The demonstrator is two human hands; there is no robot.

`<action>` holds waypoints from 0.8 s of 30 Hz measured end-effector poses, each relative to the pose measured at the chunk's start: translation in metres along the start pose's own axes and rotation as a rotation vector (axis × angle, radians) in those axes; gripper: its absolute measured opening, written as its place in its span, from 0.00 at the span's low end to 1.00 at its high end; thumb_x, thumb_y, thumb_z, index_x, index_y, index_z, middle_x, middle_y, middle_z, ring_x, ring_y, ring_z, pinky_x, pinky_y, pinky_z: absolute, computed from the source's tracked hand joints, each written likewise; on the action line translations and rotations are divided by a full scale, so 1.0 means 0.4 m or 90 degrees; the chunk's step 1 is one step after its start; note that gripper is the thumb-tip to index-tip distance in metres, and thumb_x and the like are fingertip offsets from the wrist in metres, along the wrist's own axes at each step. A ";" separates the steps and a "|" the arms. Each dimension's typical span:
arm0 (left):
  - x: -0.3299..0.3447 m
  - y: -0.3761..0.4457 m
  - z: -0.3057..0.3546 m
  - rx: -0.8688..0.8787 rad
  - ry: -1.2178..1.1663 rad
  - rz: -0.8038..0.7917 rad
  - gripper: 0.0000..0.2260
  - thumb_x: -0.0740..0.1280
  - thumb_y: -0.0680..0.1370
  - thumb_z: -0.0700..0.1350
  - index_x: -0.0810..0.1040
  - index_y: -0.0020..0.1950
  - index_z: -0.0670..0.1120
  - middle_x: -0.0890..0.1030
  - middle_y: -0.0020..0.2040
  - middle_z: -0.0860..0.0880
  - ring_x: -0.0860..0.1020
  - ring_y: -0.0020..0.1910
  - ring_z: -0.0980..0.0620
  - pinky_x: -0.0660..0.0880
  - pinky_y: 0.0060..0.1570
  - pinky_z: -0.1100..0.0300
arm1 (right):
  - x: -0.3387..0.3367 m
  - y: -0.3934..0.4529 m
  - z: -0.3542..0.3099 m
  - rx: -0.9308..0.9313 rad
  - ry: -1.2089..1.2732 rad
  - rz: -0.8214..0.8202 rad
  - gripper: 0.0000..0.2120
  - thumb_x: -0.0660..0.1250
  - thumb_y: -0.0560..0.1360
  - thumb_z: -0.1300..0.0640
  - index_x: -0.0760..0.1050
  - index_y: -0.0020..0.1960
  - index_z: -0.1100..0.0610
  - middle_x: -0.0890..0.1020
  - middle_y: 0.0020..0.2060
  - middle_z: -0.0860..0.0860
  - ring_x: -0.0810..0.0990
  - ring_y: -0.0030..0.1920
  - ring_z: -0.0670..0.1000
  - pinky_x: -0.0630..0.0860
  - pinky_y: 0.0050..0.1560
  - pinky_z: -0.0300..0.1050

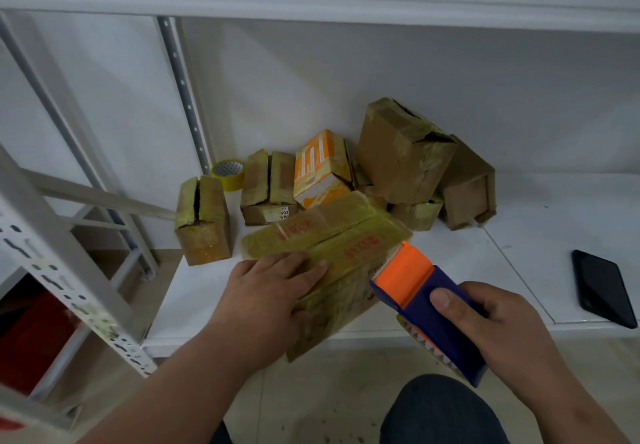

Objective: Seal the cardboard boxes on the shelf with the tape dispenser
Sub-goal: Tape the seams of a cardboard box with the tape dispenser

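A white metal shelf (433,256) stands against a white wall, with perforated uprights at its left side and a tiled floor below. On the shelf's front edge lies a long cardboard box (332,246), wrapped in yellowish tape and printed with red characters; its near end juts past the edge. The left hand (273,288) lies flat on the box's top, fingers spread and extended, pressing rather than gripping. The right hand (495,322) is closed around a blue and orange tape dispenser (426,301), thumb on top of the blue body, and the dispenser's orange front end touches the right side of the box.

Behind the long box, toward the wall, sits a cluster of smaller boxes. A small upright carton (202,222) on the left has its top flaps parted. Next to it a squat box with a label (268,189) shows a gap between its flaps. An orange and white box (323,166) leans against a large brown box (403,153), which is tilted and has torn tape on top. A spare roll of yellow tape (229,174) rests near the rear upright. A black phone (602,288) lies flat on the shelf, well apart to the right.
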State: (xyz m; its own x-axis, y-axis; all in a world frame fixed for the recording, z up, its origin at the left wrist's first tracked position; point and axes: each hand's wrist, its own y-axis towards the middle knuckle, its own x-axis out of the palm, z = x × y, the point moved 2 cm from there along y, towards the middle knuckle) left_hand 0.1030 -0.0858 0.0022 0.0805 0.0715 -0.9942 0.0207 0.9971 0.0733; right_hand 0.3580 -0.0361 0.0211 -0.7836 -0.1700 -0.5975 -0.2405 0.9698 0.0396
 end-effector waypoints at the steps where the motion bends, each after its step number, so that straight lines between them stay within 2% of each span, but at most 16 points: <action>1: 0.003 0.001 -0.007 -0.001 -0.004 -0.009 0.30 0.58 0.81 0.56 0.44 0.77 0.67 0.48 0.79 0.62 0.47 0.78 0.57 0.46 0.73 0.56 | 0.003 -0.003 -0.004 -0.002 0.003 -0.006 0.37 0.60 0.55 0.23 0.78 0.36 0.58 0.82 0.29 0.54 0.81 0.30 0.56 0.79 0.39 0.59; 4: 0.010 0.004 -0.043 0.006 -0.017 -0.041 0.31 0.60 0.81 0.52 0.44 0.76 0.66 0.46 0.79 0.61 0.44 0.78 0.58 0.39 0.73 0.58 | 0.006 -0.013 -0.007 0.003 0.018 -0.028 0.42 0.60 0.52 0.17 0.78 0.37 0.57 0.83 0.30 0.56 0.82 0.32 0.59 0.80 0.40 0.60; 6: 0.011 0.006 -0.069 0.008 -0.018 -0.042 0.32 0.61 0.81 0.49 0.45 0.75 0.67 0.46 0.78 0.62 0.41 0.75 0.62 0.35 0.71 0.58 | 0.006 -0.018 -0.010 0.001 0.015 -0.039 0.42 0.60 0.53 0.18 0.78 0.38 0.57 0.83 0.31 0.55 0.82 0.32 0.57 0.79 0.40 0.58; 7: 0.011 0.005 -0.080 0.004 -0.011 -0.038 0.33 0.62 0.81 0.47 0.44 0.75 0.67 0.46 0.78 0.63 0.40 0.74 0.63 0.35 0.70 0.58 | 0.006 -0.020 -0.014 -0.003 0.009 -0.042 0.39 0.61 0.54 0.20 0.78 0.37 0.57 0.83 0.31 0.53 0.82 0.32 0.54 0.79 0.38 0.55; 9: 0.008 0.002 -0.095 -0.004 0.020 -0.029 0.36 0.62 0.80 0.45 0.41 0.72 0.69 0.47 0.78 0.64 0.42 0.76 0.61 0.36 0.71 0.57 | 0.004 -0.022 -0.024 -0.015 -0.003 -0.042 0.34 0.60 0.55 0.24 0.77 0.36 0.55 0.82 0.29 0.50 0.79 0.28 0.46 0.74 0.29 0.39; 12: -0.001 -0.005 -0.090 -0.027 0.047 -0.021 0.36 0.63 0.77 0.45 0.46 0.76 0.69 0.50 0.78 0.63 0.48 0.78 0.55 0.41 0.74 0.47 | 0.001 -0.025 -0.040 -0.041 -0.014 -0.036 0.30 0.59 0.56 0.26 0.76 0.34 0.53 0.80 0.27 0.47 0.76 0.26 0.42 0.69 0.26 0.31; 14: -0.026 -0.007 -0.061 -0.055 -0.083 0.047 0.32 0.64 0.75 0.46 0.57 0.74 0.68 0.59 0.76 0.65 0.56 0.76 0.56 0.49 0.74 0.45 | 0.001 -0.026 -0.047 -0.059 -0.014 -0.033 0.28 0.59 0.57 0.26 0.75 0.32 0.52 0.79 0.26 0.46 0.76 0.26 0.42 0.69 0.26 0.31; 16: -0.065 -0.016 -0.023 -0.106 -0.367 0.128 0.20 0.65 0.76 0.55 0.71 0.68 0.65 0.72 0.67 0.66 0.68 0.68 0.61 0.64 0.71 0.47 | 0.004 -0.026 -0.052 -0.074 -0.012 -0.030 0.27 0.60 0.57 0.27 0.76 0.33 0.51 0.79 0.26 0.46 0.76 0.25 0.42 0.70 0.27 0.31; 17: -0.082 -0.022 -0.003 -0.141 -0.531 0.131 0.16 0.67 0.76 0.58 0.75 0.63 0.63 0.76 0.61 0.65 0.73 0.63 0.64 0.70 0.67 0.50 | 0.006 -0.026 -0.054 -0.081 -0.008 -0.027 0.27 0.60 0.57 0.27 0.76 0.32 0.52 0.79 0.26 0.46 0.76 0.25 0.42 0.70 0.27 0.32; 18: -0.096 -0.028 0.018 -0.160 -0.676 0.096 0.14 0.67 0.75 0.61 0.78 0.60 0.61 0.79 0.57 0.64 0.76 0.58 0.65 0.72 0.65 0.52 | 0.009 -0.027 -0.057 -0.087 -0.003 -0.026 0.27 0.60 0.57 0.28 0.76 0.32 0.51 0.79 0.25 0.46 0.76 0.25 0.42 0.71 0.27 0.32; 20: -0.112 -0.038 0.055 -0.138 -0.843 -0.006 0.17 0.67 0.74 0.64 0.81 0.56 0.56 0.83 0.55 0.58 0.79 0.57 0.59 0.73 0.64 0.49 | 0.016 -0.031 -0.065 -0.097 0.000 -0.025 0.26 0.60 0.58 0.28 0.77 0.35 0.50 0.80 0.26 0.45 0.76 0.26 0.42 0.71 0.27 0.32; 22: -0.116 -0.047 0.076 -0.114 -0.927 -0.063 0.18 0.68 0.72 0.59 0.82 0.55 0.49 0.84 0.54 0.49 0.80 0.56 0.48 0.74 0.63 0.46 | 0.024 -0.034 -0.070 -0.109 0.005 -0.027 0.24 0.60 0.58 0.27 0.77 0.38 0.45 0.80 0.28 0.46 0.76 0.26 0.42 0.71 0.27 0.31; 24: -0.114 -0.050 0.082 -0.114 -0.970 -0.067 0.15 0.73 0.72 0.54 0.81 0.51 0.45 0.84 0.50 0.46 0.81 0.49 0.48 0.78 0.56 0.51 | 0.029 -0.037 -0.072 -0.117 0.007 -0.029 0.25 0.61 0.57 0.25 0.77 0.38 0.45 0.80 0.28 0.47 0.76 0.26 0.42 0.69 0.26 0.31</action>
State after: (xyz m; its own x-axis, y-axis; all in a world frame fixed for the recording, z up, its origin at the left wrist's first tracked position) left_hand 0.1315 -0.1097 0.0486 0.9992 0.0196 0.0362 -0.0155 0.9938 -0.1104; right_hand 0.3361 -0.0575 0.0368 -0.7751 -0.2155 -0.5939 -0.3757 0.9130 0.1590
